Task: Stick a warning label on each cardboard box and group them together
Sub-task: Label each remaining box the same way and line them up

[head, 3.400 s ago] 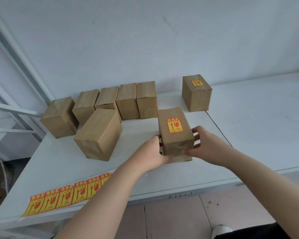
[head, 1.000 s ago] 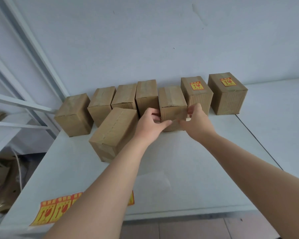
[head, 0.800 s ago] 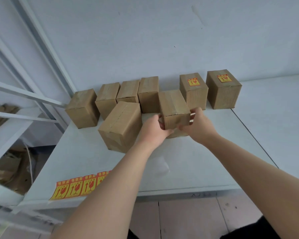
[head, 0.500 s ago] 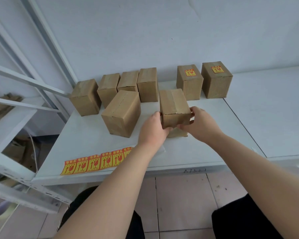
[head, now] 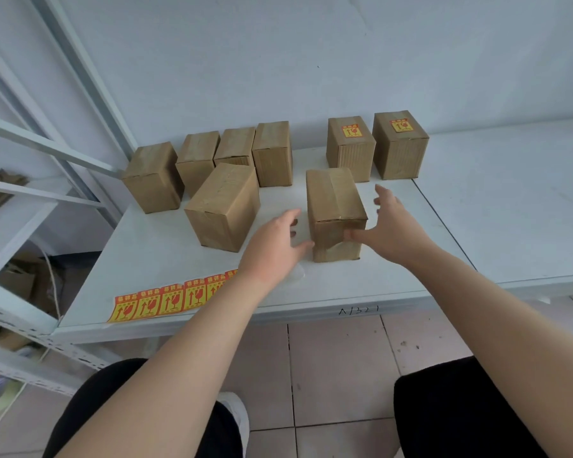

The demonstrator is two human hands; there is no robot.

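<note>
White shelving [head: 20, 166] is standing at far left, its metal posts leaning up against a pale wall [head: 311, 54]; a white table [head: 493, 209] is running across the middle, tiled floor [head: 338, 375] showing below its front edge.

Strip of warning labels [head: 161, 300], yellow and red, is lying flat near the table's front left edge, its right end passing under the left forearm.

Four plain boxes [head: 209, 157] are sitting in a row along the wall, close together, tops bare. One more plain box [head: 224, 206] is standing just in front of that row, turned at a slight angle.

Left hand [head: 273, 247] is hovering with fingers loosely spread, thumb tip reaching toward the lower left corner of the near box [head: 336, 213]; whether it is touching, cannot tell. It is gripping nothing.

Near box is standing upright on the table between both hands, taped top bare of any label, apart from the others.

Right hand [head: 386, 226] is also spread wide, thumb lying against the box's front face, fingers splayed off its right side in the air, not closing on it.

Two labelled boxes [head: 376, 147] are standing side by side at the back right, near the wall, each carrying a yellow and red label on top.
</note>
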